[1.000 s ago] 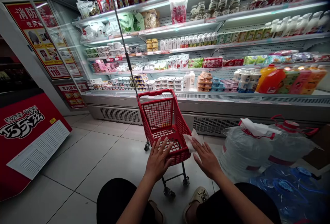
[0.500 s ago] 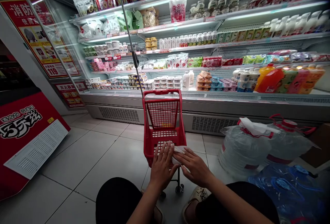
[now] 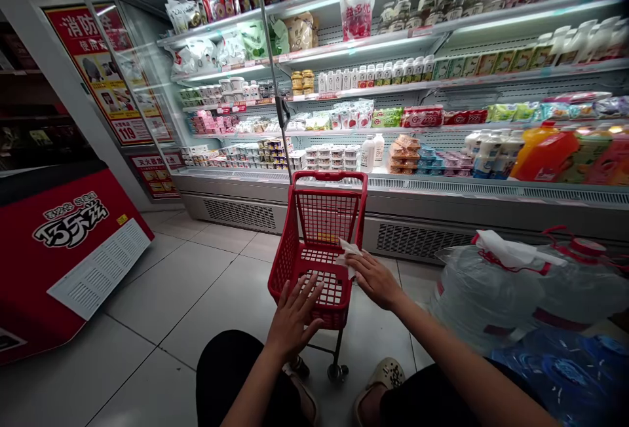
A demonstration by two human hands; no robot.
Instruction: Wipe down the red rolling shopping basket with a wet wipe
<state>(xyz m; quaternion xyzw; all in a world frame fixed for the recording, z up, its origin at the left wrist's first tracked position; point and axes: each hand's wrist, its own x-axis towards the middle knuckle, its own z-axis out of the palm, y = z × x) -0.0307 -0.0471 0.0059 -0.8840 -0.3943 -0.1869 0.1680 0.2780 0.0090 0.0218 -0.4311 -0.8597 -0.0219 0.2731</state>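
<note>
A small red shopping cart (image 3: pixel 283 253) stands between my knees and the chiller, its basket of open lattice. My right hand (image 3: pixel 374 278) is at the basket's right side rim, its fingers pressing a crumpled white tissue (image 3: pixel 350 255) against it. My left hand (image 3: pixel 293 319) is over the near left edge of the basket, fingers spread, holding nothing. Whether its fingertips touch the cart cannot be told.
A lit chiller (image 3: pixel 236 181) with shelves of dairy and drinks spans the back. Large water bottles (image 3: pixel 481 289) stand at the right, blue-capped ones (image 3: pixel 565 374) nearer. A red freezer (image 3: pixel 122 198) is at the left. My shoe (image 3: pixel 386 378) is beside the cart's wheel.
My hands have moved apart. The right one has taken the tissue forward to the basket's right side. The view has turned a little left, and the cart appears turned slightly.
</note>
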